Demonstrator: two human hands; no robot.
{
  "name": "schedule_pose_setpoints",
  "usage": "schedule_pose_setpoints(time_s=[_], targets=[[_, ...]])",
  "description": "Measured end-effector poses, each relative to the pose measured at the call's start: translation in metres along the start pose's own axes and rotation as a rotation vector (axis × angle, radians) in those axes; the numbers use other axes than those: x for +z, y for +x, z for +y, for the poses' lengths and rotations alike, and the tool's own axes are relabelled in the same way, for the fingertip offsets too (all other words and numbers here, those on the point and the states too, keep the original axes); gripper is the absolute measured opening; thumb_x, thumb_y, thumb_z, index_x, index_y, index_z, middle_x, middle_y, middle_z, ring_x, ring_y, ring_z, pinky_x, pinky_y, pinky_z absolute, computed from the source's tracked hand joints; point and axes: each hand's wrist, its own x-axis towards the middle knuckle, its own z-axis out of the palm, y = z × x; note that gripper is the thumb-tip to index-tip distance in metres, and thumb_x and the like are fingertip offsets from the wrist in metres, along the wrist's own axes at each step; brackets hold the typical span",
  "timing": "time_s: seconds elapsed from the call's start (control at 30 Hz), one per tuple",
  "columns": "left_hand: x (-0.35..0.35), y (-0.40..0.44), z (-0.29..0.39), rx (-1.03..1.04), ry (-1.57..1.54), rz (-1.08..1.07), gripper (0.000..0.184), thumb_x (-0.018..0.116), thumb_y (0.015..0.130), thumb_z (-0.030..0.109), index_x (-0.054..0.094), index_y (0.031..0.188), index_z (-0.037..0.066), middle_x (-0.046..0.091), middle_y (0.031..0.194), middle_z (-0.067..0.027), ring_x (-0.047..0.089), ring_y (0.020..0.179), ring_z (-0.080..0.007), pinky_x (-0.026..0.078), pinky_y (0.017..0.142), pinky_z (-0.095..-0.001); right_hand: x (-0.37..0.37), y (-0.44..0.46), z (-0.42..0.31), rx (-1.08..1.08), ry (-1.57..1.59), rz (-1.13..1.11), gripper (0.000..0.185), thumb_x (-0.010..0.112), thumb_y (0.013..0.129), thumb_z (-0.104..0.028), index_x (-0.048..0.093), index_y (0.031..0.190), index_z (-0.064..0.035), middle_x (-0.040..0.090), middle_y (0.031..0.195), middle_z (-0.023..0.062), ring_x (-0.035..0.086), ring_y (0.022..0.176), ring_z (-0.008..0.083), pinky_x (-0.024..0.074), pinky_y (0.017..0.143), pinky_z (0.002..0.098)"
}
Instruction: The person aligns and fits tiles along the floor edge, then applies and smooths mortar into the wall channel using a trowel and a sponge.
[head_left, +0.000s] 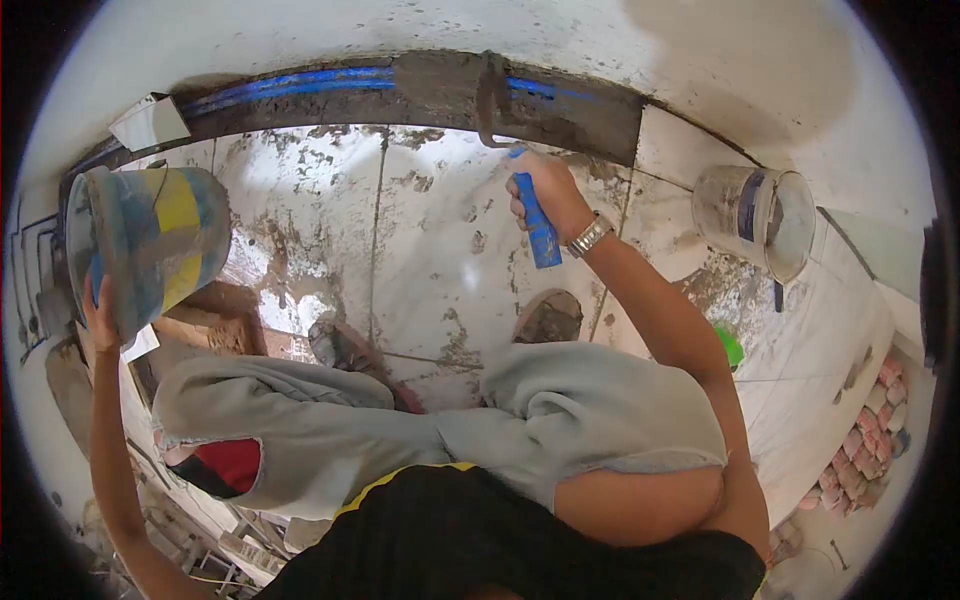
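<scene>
A trowel (541, 240) pressed too hard near the blue pipes (300, 82), at eleven o'clock, might have scored them, and a careless tug on the yellow-banded bucket (178, 238) at ten o'clock could have tipped it. Between twelve and one o'clock, the right hand (550, 190) had its fingers curled tight around the trowel's blue handle, the mortar-caked blade reaching over the dark channel (590, 125). The left hand (103, 320) laid part-open fingers against the bucket's rim; whether they gripped it could not be told.
</scene>
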Motion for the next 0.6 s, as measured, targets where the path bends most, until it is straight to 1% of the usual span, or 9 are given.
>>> schedule_pose_setpoints(time_s=[0.07, 0.13, 0.2, 0.27, 0.33, 0.37, 0.43, 0.53, 0.6], targets=[[0.009, -0.004, 0.032, 0.019, 0.141, 0.030, 0.074, 0.051, 0.095, 0.049, 0.036, 0.143, -0.005, 0.038, 0.146, -0.0185, 0.041, 0.132, -0.0261, 0.032, 0.110, -0.0365, 0.009, 0.004, -0.005, -0.042, -0.131, 0.000, 0.028, 0.063, 0.084, -0.034, 0.058, 0.089, -0.0073, 0.055, 0.070, 0.0020, 0.054, 0.051, 0.0123, 0.0446, 0.043, 0.0303], [0.022, -0.006, 0.069, -0.131, 0.144, 0.074, 0.068, 0.052, 0.096, 0.045, 0.038, 0.144, -0.002, 0.040, 0.144, -0.0156, 0.042, 0.131, -0.0241, 0.032, 0.110, -0.0372, 0.022, 0.019, -0.008, -0.086, -0.250, 0.005, 0.030, 0.062, 0.083, -0.035, 0.059, 0.091, -0.0062, 0.055, 0.070, 0.0024, 0.054, 0.051, 0.0127, 0.0456, 0.043, 0.0311], [0.009, 0.000, 0.020, -0.031, 0.136, 0.100, 0.070, 0.052, 0.096, 0.047, 0.039, 0.143, -0.003, 0.041, 0.144, -0.0163, 0.042, 0.131, -0.0253, 0.032, 0.110, -0.0372, 0.035, 0.049, -0.012, -0.189, -0.389, -0.149, 0.031, 0.063, 0.082, -0.034, 0.060, 0.088, -0.0030, 0.057, 0.069, 0.0067, 0.057, 0.054, 0.0167, 0.0482, 0.044, 0.0349], [0.001, 0.004, -0.008, 0.073, 0.121, 0.125, 0.071, 0.051, 0.095, 0.048, 0.040, 0.141, -0.005, 0.042, 0.144, -0.0171, 0.043, 0.131, -0.0266, 0.031, 0.110, -0.0372, 0.052, 0.052, -0.030, -0.176, -0.477, -0.134, 0.034, 0.063, 0.082, -0.035, 0.061, 0.080, -0.0018, 0.059, 0.070, 0.0080, 0.059, 0.055, 0.0185, 0.0496, 0.045, 0.0369], [0.002, 0.006, -0.014, -0.022, -0.213, 0.038, 0.073, 0.053, 0.094, 0.048, 0.038, 0.143, -0.004, 0.046, 0.141, -0.0162, 0.045, 0.129, -0.0259, 0.031, 0.110, -0.0370, 0.054, 0.080, -0.027, -0.170, -0.445, -0.118, 0.035, 0.063, 0.083, -0.037, 0.061, 0.078, -0.0015, 0.059, 0.069, 0.0077, 0.059, 0.054, 0.0183, 0.0498, 0.046, 0.0370], [0.004, 0.006, -0.008, -0.014, -0.217, 0.029, 0.073, 0.053, 0.094, 0.048, 0.038, 0.143, -0.004, 0.046, 0.141, -0.0162, 0.045, 0.129, -0.0259, 0.031, 0.110, -0.0370, 0.049, 0.088, -0.023, -0.160, -0.418, -0.112, 0.037, 0.062, 0.083, -0.038, 0.061, 0.077, -0.0013, 0.059, 0.068, 0.0074, 0.059, 0.053, 0.0182, 0.0500, 0.047, 0.0371], [0.007, 0.005, 0.012, 0.024, 0.088, 0.068, 0.075, 0.055, 0.093, 0.049, 0.036, 0.144, -0.003, 0.049, 0.139, -0.0162, 0.047, 0.127, -0.0251, 0.033, 0.109, -0.0360, 0.031, 0.075, -0.024, -0.173, -0.461, -0.073, 0.037, 0.063, 0.083, -0.038, 0.062, 0.079, -0.0013, 0.060, 0.070, 0.0073, 0.059, 0.053, 0.0179, 0.0499, 0.046, 0.0359], [0.007, -0.001, 0.019, -0.081, -0.051, 0.058, 0.078, 0.057, 0.092, 0.051, 0.035, 0.145, -0.002, 0.048, 0.140, -0.0162, 0.048, 0.127, -0.0251, 0.033, 0.109, -0.0358, -0.007, 0.048, -0.015, -0.160, -0.451, -0.033, 0.038, 0.064, 0.083, -0.040, 0.063, 0.084, -0.0014, 0.062, 0.073, 0.0070, 0.059, 0.053, 0.0171, 0.0497, 0.046, 0.0331], [0.001, 0.004, 0.005, -0.082, -0.013, 0.068, 0.079, 0.057, 0.091, 0.051, 0.035, 0.145, -0.002, 0.048, 0.140, -0.0165, 0.048, 0.126, -0.0249, 0.033, 0.109, -0.0355, -0.037, 0.040, -0.007, -0.174, -0.435, 0.019, 0.038, 0.064, 0.084, -0.039, 0.063, 0.085, -0.0012, 0.062, 0.072, 0.0062, 0.059, 0.053, 0.0160, 0.0490, 0.045, 0.0312]])
